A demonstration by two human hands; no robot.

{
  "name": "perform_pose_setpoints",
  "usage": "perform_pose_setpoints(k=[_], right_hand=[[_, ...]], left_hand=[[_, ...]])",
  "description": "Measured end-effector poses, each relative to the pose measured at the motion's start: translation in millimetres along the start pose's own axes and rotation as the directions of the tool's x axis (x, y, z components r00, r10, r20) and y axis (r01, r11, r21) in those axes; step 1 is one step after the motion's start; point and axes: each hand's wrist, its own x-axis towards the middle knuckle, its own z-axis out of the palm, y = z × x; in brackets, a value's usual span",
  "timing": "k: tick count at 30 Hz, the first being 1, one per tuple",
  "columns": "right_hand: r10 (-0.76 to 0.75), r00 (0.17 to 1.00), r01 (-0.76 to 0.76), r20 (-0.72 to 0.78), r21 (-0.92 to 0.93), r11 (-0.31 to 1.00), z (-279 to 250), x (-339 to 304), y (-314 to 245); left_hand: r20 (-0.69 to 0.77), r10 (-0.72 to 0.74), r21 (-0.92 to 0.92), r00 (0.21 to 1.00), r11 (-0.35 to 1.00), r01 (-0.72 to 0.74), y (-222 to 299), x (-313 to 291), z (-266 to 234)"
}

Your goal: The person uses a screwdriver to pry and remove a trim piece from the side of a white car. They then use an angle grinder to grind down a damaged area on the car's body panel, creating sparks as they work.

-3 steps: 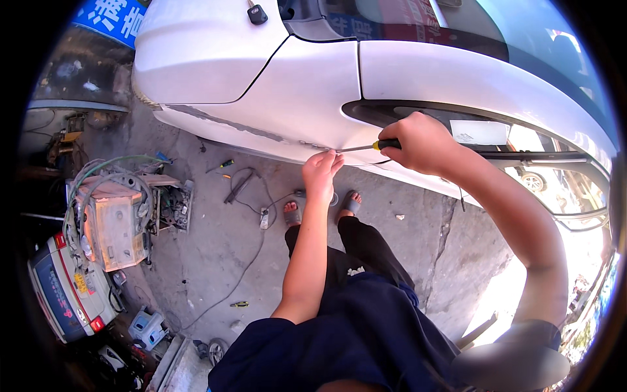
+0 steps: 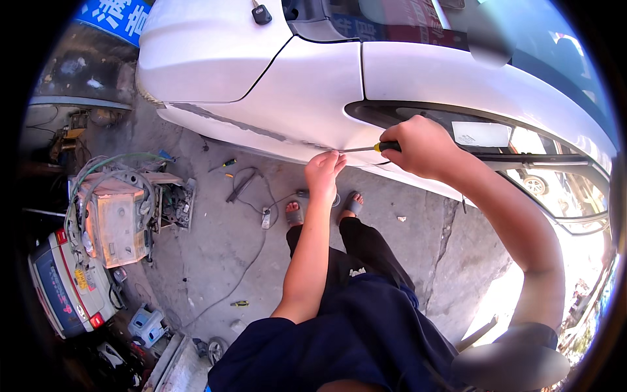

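My right hand [image 2: 418, 147] is closed around the black and yellow handle of a screwdriver [image 2: 358, 149]. Its metal shaft points left, along the side of a white car [image 2: 294, 85]. At the tip of the shaft, my left hand [image 2: 322, 171] has its thumb and fingertips pinched together beside the car's panel. A scraped grey strip [image 2: 235, 124] runs along the panel to the left of the tip. Just what the left fingertips press on is partly hidden by the fingers.
On the bonnet lies a car key [image 2: 261, 14]. A worn orange machine [image 2: 119, 225] wrapped in cables stands at left, near a detached tailgate [image 2: 72, 287]. A cable [image 2: 251, 268] winds over the concrete floor beside my feet; another screwdriver [image 2: 226, 164] lies there.
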Motion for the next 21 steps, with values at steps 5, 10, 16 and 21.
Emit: perform_pose_setpoints(k=[5, 10, 16, 21], right_hand=[[0.045, 0.996, -0.045, -0.073, -0.001, 0.999, 15.9, -10.3, -10.1], [0.049, 0.991, -0.052, -0.122, -0.016, 0.999, 20.8, -15.3, -9.6], [0.05, 0.993, -0.059, -0.103, -0.078, 0.995, 10.7, -11.1, -22.2], [0.067, 0.995, -0.077, -0.078, -0.133, 0.988, 8.9, -12.1, -27.3]], left_hand=[[-0.027, 0.0, 0.002, 1.0, 1.0, 0.0, -0.7, 0.0, 0.3], [-0.039, 0.027, -0.005, 0.999, 1.0, -0.027, -6.1, 1.9, 6.5], [-0.052, 0.068, -0.028, 0.996, 0.997, -0.069, -10.6, 3.7, 4.5], [-0.048, 0.058, -0.051, 0.997, 0.997, -0.06, -28.6, -17.7, -5.3]])
